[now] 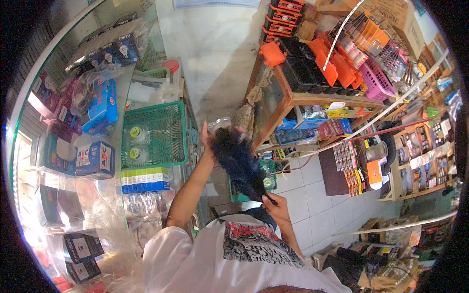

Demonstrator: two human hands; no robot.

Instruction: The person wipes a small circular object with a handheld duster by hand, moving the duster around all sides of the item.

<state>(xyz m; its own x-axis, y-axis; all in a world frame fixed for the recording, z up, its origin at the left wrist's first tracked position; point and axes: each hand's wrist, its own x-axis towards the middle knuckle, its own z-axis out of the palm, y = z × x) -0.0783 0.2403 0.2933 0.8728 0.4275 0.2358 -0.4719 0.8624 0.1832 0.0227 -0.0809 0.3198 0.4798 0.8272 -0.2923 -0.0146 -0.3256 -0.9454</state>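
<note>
My right hand (276,209) grips the thin handle end of a dark feather duster (240,164), its plume reaching up and left, blurred. Against the plume's far end is my left hand (208,146), which holds a clear plastic container (220,123), mostly hidden behind the feathers. To the left of that hand, a green plastic basket (179,135) rests on the glass counter. Inside it stand two clear containers with yellow-green labels (135,132). Partly behind the duster, lower down, another green basket (234,188) holds similar clear containers (269,182).
A glass display case (126,99) with boxed bulbs and batteries runs along the left. On the right, a wooden rack (289,99) carries black bins with orange lids (329,69) and a pink basket (375,78). White cords (366,126) stretch across the right side above the tiled floor (315,205).
</note>
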